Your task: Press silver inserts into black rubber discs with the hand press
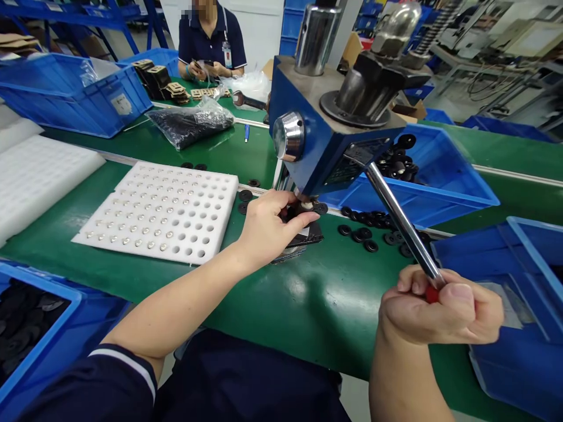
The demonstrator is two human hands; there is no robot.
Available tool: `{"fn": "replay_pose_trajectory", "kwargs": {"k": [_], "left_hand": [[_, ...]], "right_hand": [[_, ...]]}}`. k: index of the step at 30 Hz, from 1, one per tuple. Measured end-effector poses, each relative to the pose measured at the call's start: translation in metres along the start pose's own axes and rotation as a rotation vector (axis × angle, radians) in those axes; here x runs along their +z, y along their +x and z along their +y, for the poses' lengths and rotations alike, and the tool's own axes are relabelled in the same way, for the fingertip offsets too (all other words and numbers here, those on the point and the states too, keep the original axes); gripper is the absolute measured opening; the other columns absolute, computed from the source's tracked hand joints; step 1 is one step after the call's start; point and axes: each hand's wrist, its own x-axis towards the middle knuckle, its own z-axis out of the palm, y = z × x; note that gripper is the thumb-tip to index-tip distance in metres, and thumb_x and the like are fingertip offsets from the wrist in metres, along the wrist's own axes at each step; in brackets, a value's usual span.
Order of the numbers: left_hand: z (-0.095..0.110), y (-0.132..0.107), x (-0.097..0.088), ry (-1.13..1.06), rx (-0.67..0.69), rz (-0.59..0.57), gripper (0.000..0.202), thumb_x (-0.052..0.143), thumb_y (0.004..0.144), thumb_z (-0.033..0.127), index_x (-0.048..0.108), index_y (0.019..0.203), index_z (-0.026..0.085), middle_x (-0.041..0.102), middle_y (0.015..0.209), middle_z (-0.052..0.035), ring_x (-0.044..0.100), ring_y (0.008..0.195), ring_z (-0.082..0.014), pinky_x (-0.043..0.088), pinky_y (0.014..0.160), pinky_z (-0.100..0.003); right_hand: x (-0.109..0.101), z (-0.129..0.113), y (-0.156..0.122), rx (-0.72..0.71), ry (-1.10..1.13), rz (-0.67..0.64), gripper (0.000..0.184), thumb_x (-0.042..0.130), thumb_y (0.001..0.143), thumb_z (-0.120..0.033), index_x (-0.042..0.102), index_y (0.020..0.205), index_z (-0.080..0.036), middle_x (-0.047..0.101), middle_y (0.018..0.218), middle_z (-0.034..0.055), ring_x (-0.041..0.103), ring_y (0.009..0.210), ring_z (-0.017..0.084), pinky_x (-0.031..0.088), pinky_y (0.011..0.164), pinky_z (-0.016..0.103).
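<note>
A blue hand press [325, 117] stands on the green table [308, 305]. Its steel lever [400, 223] slants down toward me, and my right hand [440, 308] is closed around the lever's red knob. My left hand [268, 225] reaches under the press head and pinches a small black round part [303, 212] on the press base [308, 237]. A white foam tray [165, 211] with rows of holes lies left of the press; many holes hold small metal pieces.
Loose black discs [369, 237] lie right of the press base. Blue bins sit behind the press [440, 187], at right [519, 310], front left [39, 340] and back left [70, 94]. A bag of black parts [191, 123] lies farther back. Another person [211, 41] works across the table.
</note>
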Motion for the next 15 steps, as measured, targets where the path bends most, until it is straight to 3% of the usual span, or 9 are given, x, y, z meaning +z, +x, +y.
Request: {"fn": "replay_pose_trajectory", "kwargs": {"k": [5, 9, 12, 15], "left_hand": [[0.0, -0.002, 0.002, -0.041, -0.029, 0.001, 0.019, 0.079, 0.077, 0.032, 0.067, 0.075, 0.017, 0.065, 0.07, 0.0012, 0.057, 0.067, -0.0142, 0.043, 0.064, -0.025], [0.0, 0.0, 0.001, -0.038, -0.061, -0.006, 0.021, 0.079, 0.076, 0.032, 0.065, 0.071, 0.017, 0.062, 0.066, 0.0021, 0.053, 0.063, -0.0133, 0.039, 0.061, -0.025], [0.0, 0.003, -0.002, -0.055, -0.084, -0.037, 0.023, 0.079, 0.076, 0.033, 0.064, 0.071, 0.017, 0.059, 0.063, 0.0029, 0.05, 0.06, -0.0125, 0.036, 0.058, -0.025], [0.004, -0.003, -0.006, -0.091, -0.115, -0.071, 0.018, 0.078, 0.076, 0.032, 0.067, 0.076, 0.017, 0.059, 0.064, 0.0029, 0.049, 0.059, -0.0124, 0.037, 0.058, -0.025]], "right_hand": [[0.0, 0.004, 0.001, -0.032, 0.004, 0.013, 0.013, 0.047, 0.071, -0.029, 0.049, 0.061, -0.022, 0.035, 0.048, -0.0059, 0.035, 0.033, 0.01, 0.026, 0.031, 0.024], [-0.006, 0.003, 0.0, -0.002, 0.078, -0.056, 0.011, 0.052, 0.072, -0.025, 0.054, 0.063, -0.019, 0.044, 0.049, -0.0053, 0.041, 0.034, 0.01, 0.031, 0.031, 0.024], [-0.011, -0.01, 0.006, 0.026, 0.063, -0.146, 0.011, 0.055, 0.077, -0.024, 0.058, 0.068, -0.017, 0.053, 0.054, -0.0033, 0.049, 0.04, 0.013, 0.039, 0.036, 0.026], [-0.011, -0.037, 0.026, 0.049, 0.027, -0.161, 0.01, 0.053, 0.078, -0.023, 0.059, 0.073, -0.017, 0.058, 0.064, -0.0004, 0.054, 0.045, 0.015, 0.039, 0.037, 0.026]]}}
